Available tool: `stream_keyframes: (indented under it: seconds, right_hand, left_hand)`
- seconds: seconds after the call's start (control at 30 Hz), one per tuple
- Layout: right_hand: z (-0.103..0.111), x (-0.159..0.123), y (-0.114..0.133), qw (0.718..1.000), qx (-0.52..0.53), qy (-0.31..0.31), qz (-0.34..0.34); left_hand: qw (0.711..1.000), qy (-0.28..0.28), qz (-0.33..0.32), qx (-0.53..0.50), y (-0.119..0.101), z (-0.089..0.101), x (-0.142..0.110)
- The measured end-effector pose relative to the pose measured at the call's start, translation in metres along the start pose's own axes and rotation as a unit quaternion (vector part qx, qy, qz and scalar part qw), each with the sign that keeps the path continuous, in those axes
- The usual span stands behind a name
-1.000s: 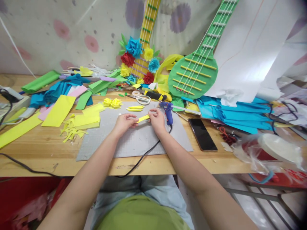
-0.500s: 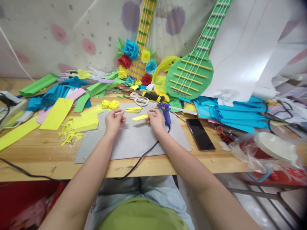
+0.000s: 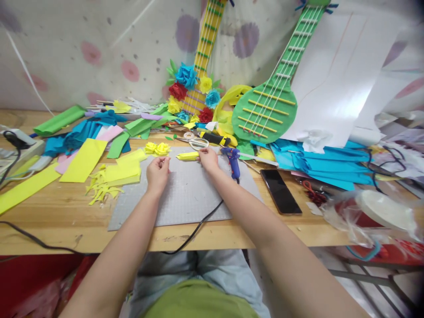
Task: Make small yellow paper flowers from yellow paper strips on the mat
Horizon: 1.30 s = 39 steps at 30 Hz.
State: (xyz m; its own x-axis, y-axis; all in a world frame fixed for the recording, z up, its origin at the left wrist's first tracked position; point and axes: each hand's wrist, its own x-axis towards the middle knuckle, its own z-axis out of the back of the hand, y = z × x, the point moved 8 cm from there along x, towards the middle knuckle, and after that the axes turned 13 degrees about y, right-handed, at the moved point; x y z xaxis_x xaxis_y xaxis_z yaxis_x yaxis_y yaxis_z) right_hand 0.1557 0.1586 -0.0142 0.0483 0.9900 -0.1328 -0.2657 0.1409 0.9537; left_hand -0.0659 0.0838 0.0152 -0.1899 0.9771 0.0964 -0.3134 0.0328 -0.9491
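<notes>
My right hand (image 3: 208,160) is closed on the end of a yellow paper strip (image 3: 188,156), which lies with other folded strips near the far edge of the grey cutting mat (image 3: 185,194). To the left, my left hand (image 3: 158,173) hovers over the mat with thumb and fingertips drawn together; anything between them is too small to make out. Two yellow paper flowers (image 3: 157,149) sit just beyond it. A blue glue gun (image 3: 233,163) lies right of my right hand, and white-handled scissors (image 3: 198,143) rest behind the strips.
Yellow paper sheets (image 3: 83,160) and scraps (image 3: 102,190) lie at left. A phone (image 3: 281,192) is at right, near blue crepe paper (image 3: 324,161). Behind stand a green paper instrument (image 3: 265,112) and a yellow one with flowers (image 3: 208,44). A black cord (image 3: 202,223) crosses the mat.
My right hand has carried the yellow strip away to the pile of strips at the back of the mat. My left hand let go of the strip and moved left.
</notes>
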Motion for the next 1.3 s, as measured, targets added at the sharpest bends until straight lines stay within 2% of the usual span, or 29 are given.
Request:
stream_keyframes:
  seconds: [0.13,0.3,0.43,0.53,0.63,0.7,0.77,0.9,1.03,1.2,1.3]
  right_hand:
    - [0.014,-0.005,0.004,0.994,-0.091,-0.034,0.046]
    - [0.019,-0.02,-0.002,0.993,-0.081,-0.018,0.083]
    - [0.017,-0.038,-0.003,0.99,-0.059,0.007,0.132]
    - [0.014,-0.045,-0.006,0.991,-0.022,0.041,0.125]
    - [0.012,-0.046,-0.005,0.991,-0.011,0.056,0.118]
    - [0.012,-0.045,-0.005,0.991,-0.012,0.06,0.117]
    - [0.011,-0.043,-0.005,0.991,-0.012,0.064,0.119]
    - [0.01,-0.041,-0.007,0.99,-0.016,0.07,0.125]
    - [0.01,-0.041,-0.007,0.99,-0.021,0.073,0.122]
    - [0.01,-0.041,-0.007,0.989,-0.031,0.078,0.122]
    - [0.009,-0.04,-0.008,0.988,-0.045,0.08,0.125]
  left_hand:
    - [1.0,0.007,-0.005,0.009,-0.001,-0.003,0.0]
    - [0.999,0.012,0.0,0.035,0.002,-0.007,-0.002]
    - [0.993,0.019,-0.015,0.115,-0.008,-0.004,-0.004]
    - [0.98,0.036,-0.019,0.196,-0.019,0.008,0.003]
    - [0.966,0.062,-0.04,0.247,-0.025,0.032,0.019]
    - [0.948,0.112,-0.048,0.293,-0.023,0.048,0.03]
    - [0.919,0.176,-0.052,0.35,-0.016,0.062,0.035]
    - [0.859,0.218,-0.024,0.462,0.001,0.089,0.034]
    - [0.815,0.234,-0.014,0.53,0.008,0.092,0.031]
    - [0.768,0.26,0.009,0.586,0.006,0.082,0.028]
    - [0.751,0.27,0.018,0.602,0.0,0.078,0.025]
